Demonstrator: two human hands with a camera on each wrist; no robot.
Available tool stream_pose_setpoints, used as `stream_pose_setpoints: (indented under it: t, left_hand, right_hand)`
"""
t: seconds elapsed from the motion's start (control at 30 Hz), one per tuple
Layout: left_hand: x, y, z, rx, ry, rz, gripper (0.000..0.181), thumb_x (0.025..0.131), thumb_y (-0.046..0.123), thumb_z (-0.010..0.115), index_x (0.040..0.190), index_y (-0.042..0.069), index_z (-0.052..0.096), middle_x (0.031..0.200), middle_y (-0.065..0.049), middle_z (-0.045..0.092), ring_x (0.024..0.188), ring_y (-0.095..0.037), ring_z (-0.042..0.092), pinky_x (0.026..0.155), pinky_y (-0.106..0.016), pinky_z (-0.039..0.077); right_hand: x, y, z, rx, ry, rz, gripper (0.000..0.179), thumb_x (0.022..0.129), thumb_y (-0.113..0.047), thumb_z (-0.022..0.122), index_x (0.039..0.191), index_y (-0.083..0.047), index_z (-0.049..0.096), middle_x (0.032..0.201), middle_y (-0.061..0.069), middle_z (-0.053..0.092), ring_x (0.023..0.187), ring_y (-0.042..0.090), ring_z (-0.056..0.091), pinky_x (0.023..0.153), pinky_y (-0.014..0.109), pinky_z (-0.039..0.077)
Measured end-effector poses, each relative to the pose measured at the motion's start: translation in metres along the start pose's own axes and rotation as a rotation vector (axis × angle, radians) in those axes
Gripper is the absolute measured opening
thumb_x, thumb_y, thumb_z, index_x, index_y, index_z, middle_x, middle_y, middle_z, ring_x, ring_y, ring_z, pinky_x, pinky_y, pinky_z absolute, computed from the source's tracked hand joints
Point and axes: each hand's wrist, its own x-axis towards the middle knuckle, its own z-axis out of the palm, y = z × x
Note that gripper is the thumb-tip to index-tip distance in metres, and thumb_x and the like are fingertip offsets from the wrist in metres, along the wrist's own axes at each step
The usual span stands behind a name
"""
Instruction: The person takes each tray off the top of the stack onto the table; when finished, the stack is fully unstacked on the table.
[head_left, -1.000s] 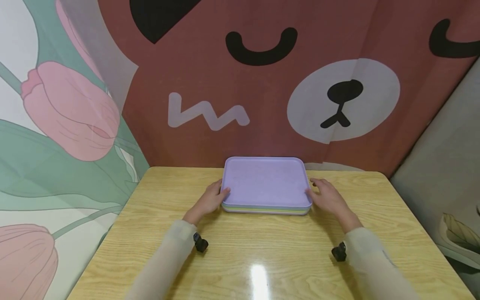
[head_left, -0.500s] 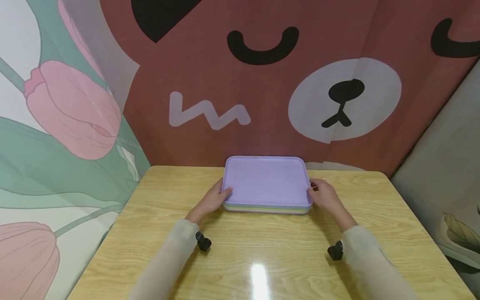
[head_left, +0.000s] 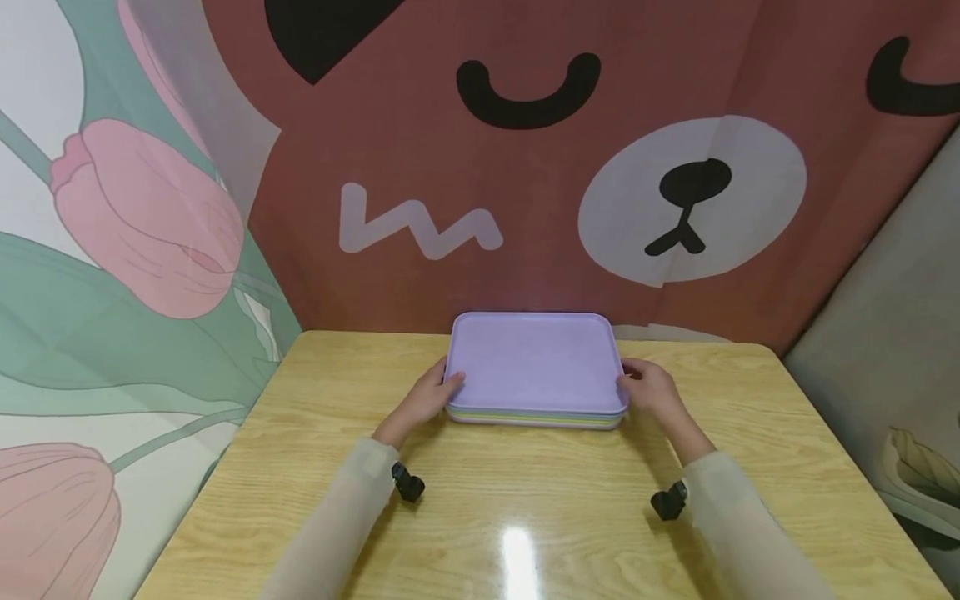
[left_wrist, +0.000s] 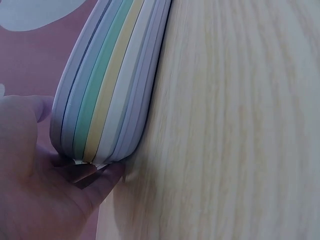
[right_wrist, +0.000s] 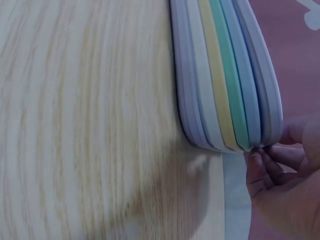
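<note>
A stack of shallow rectangular trays (left_wrist: 117,90) lies at the table's back, layered blue, green, yellow, white and pale lilac. On top is a purple tray (head_left: 535,362). At the stack's left end is my left hand (head_left: 424,395), its thumb over the top rim and its fingers against the tray edges; one fingertip reaches down near the table in the left wrist view. My right hand (head_left: 654,390) pinches the purple tray's right rim, thumb above and fingertips tucked below it, as the right wrist view shows. The tips of some left fingers are hidden behind the stack.
The wood-grain table (head_left: 480,492) stretches in front of the stack. Right behind it hangs a reddish-brown cloth (head_left: 420,292) with a bear face. A flower-patterned cloth (head_left: 150,225) covers the left side, and a grey surface (head_left: 892,275) stands at the right.
My right fingers have closed in on the purple tray's rim. That tray's right edge has shifted slightly to the right over the stack. My left hand has moved only slightly.
</note>
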Motion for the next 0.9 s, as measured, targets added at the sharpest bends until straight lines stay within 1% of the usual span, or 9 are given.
stream_pose_setpoints:
  t: [0.1, 0.27, 0.37, 0.43, 0.57, 0.63, 0.7, 0.83, 0.9]
  left_hand:
    - [0.000, -0.001, 0.000, -0.005, 0.001, 0.000, 0.066, 0.107, 0.038, 0.049, 0.159, 0.002, 0.028, 0.157, -0.020, 0.041, 0.144, -0.034, 0.040, 0.118, -0.051, 0.032]
    - [0.000, -0.001, 0.001, -0.017, 0.001, 0.000, 0.067, 0.107, 0.038, 0.049, 0.159, 0.002, 0.027, 0.157, -0.020, 0.041, 0.144, -0.034, 0.040, 0.118, -0.051, 0.031]
    - [0.000, 0.000, 0.001, -0.018, -0.002, 0.002, 0.066, 0.107, 0.037, 0.049, 0.159, 0.003, 0.027, 0.158, -0.018, 0.039, 0.146, -0.033, 0.038, 0.119, -0.051, 0.031]
    - [-0.001, 0.000, 0.001, -0.023, -0.003, 0.008, 0.064, 0.108, 0.037, 0.047, 0.160, 0.004, 0.027, 0.159, -0.018, 0.039, 0.146, -0.033, 0.037, 0.119, -0.051, 0.031]
    - [-0.001, -0.002, 0.000, -0.021, 0.004, 0.011, 0.061, 0.110, 0.037, 0.042, 0.159, 0.004, 0.028, 0.159, -0.018, 0.039, 0.146, -0.034, 0.036, 0.119, -0.052, 0.029]
    - [-0.001, -0.003, 0.000, -0.017, 0.008, 0.000, 0.061, 0.110, 0.040, 0.038, 0.159, 0.004, 0.029, 0.159, -0.018, 0.038, 0.147, -0.034, 0.035, 0.120, -0.051, 0.027]
    - [-0.001, -0.003, -0.001, -0.013, 0.011, -0.009, 0.063, 0.110, 0.042, 0.036, 0.159, 0.002, 0.029, 0.159, -0.019, 0.038, 0.148, -0.035, 0.033, 0.121, -0.051, 0.026]
    - [-0.001, -0.003, -0.002, -0.012, 0.010, -0.016, 0.065, 0.110, 0.043, 0.035, 0.158, -0.001, 0.027, 0.160, -0.022, 0.035, 0.149, -0.037, 0.030, 0.121, -0.052, 0.023]
    - [-0.001, -0.003, -0.002, -0.013, 0.009, -0.017, 0.066, 0.110, 0.042, 0.034, 0.158, -0.002, 0.026, 0.160, -0.022, 0.033, 0.149, -0.038, 0.029, 0.122, -0.053, 0.022]
  right_hand:
    - [-0.002, -0.002, -0.001, 0.068, -0.008, 0.037, 0.048, 0.098, -0.011, 0.055, 0.140, 0.012, 0.051, 0.128, 0.033, 0.062, 0.117, 0.043, 0.059, 0.099, 0.050, 0.049]
    - [-0.005, -0.010, -0.007, 0.173, -0.041, 0.132, 0.052, 0.102, -0.015, 0.053, 0.148, 0.007, 0.045, 0.142, 0.031, 0.052, 0.131, 0.042, 0.050, 0.108, 0.051, 0.044]
    - [-0.005, -0.014, -0.010, 0.282, -0.058, 0.180, 0.053, 0.104, -0.016, 0.051, 0.152, 0.003, 0.041, 0.149, 0.028, 0.047, 0.133, 0.038, 0.049, 0.108, 0.048, 0.045]
    - [-0.006, -0.015, -0.012, 0.372, -0.069, 0.202, 0.054, 0.104, -0.017, 0.051, 0.154, 0.001, 0.038, 0.152, 0.026, 0.044, 0.128, 0.032, 0.053, 0.103, 0.041, 0.050]
    - [-0.006, -0.014, -0.015, 0.549, -0.087, 0.225, 0.056, 0.105, -0.017, 0.052, 0.156, -0.001, 0.036, 0.153, 0.024, 0.044, 0.109, 0.014, 0.062, 0.089, 0.025, 0.056]
    - [-0.007, -0.013, -0.015, 0.629, -0.089, 0.239, 0.057, 0.104, -0.016, 0.054, 0.156, -0.001, 0.036, 0.149, 0.022, 0.048, 0.098, 0.005, 0.063, 0.084, 0.022, 0.056]
    - [-0.007, -0.013, -0.016, 0.700, -0.087, 0.247, 0.058, 0.104, -0.016, 0.056, 0.156, 0.000, 0.035, 0.138, 0.016, 0.057, 0.092, 0.001, 0.063, 0.082, 0.021, 0.056]
    - [-0.008, -0.012, -0.015, 0.808, -0.075, 0.261, 0.059, 0.103, -0.013, 0.058, 0.156, 0.000, 0.035, 0.111, -0.006, 0.065, 0.089, 0.000, 0.064, 0.079, 0.021, 0.056]
    - [-0.007, -0.010, -0.015, 0.840, -0.075, 0.259, 0.060, 0.103, -0.012, 0.058, 0.156, 0.001, 0.034, 0.104, -0.011, 0.065, 0.089, 0.001, 0.064, 0.078, 0.021, 0.056]
